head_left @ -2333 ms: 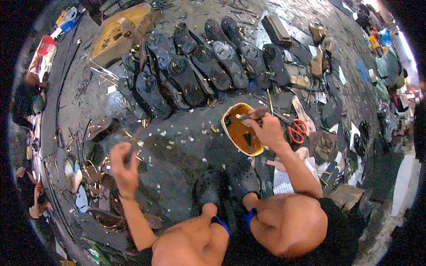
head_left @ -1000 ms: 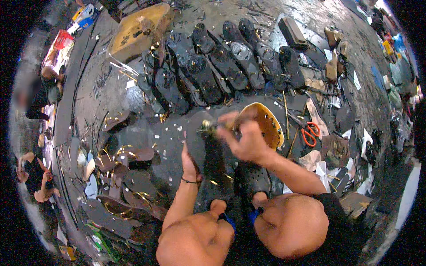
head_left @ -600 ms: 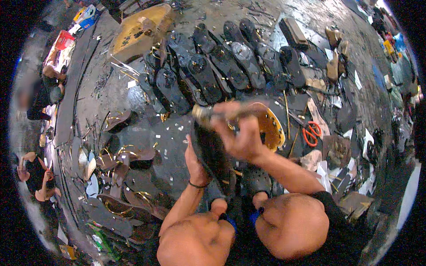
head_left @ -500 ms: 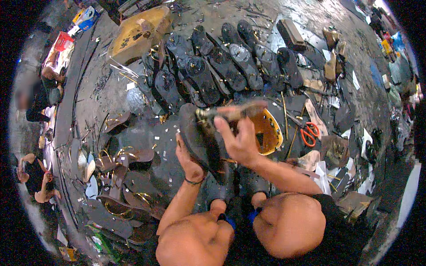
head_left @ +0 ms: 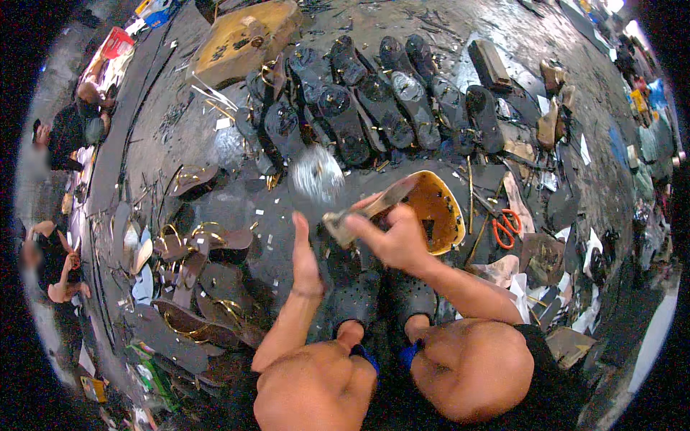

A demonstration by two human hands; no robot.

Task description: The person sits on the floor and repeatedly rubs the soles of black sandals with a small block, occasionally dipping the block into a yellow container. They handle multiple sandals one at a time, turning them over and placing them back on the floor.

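In my right hand (head_left: pixel 397 241) is a flat-handled brush (head_left: pixel 339 230), its bristled end pointing left toward my other hand. A tub (head_left: pixel 454 241) with a yellow rim and brown, dark-spotted inside stands just behind that hand. My left hand (head_left: pixel 306 262) is raised upright with its fingers stretched out, holding nothing. Beyond its fingertips is a silvery-grey shape (head_left: pixel 316 174), smeared by motion; I cannot tell what it is. Several dark shoe soles (head_left: pixel 345 126) lie in rows farther ahead.
Sandals (head_left: pixel 230 241) with gold straps pile up at the left. Orange-handled scissors (head_left: pixel 507 228) lie right of the tub, among scraps. A yellowish block (head_left: pixel 248 43) and a dark bar (head_left: pixel 490 65) are at the back. Two people (head_left: pixel 75 133) sit at the far left.
The dark sole that leaned against my left hand has left it. My right hand has lowered the brush slightly. A blurred grey shape now shows ahead of my left hand.
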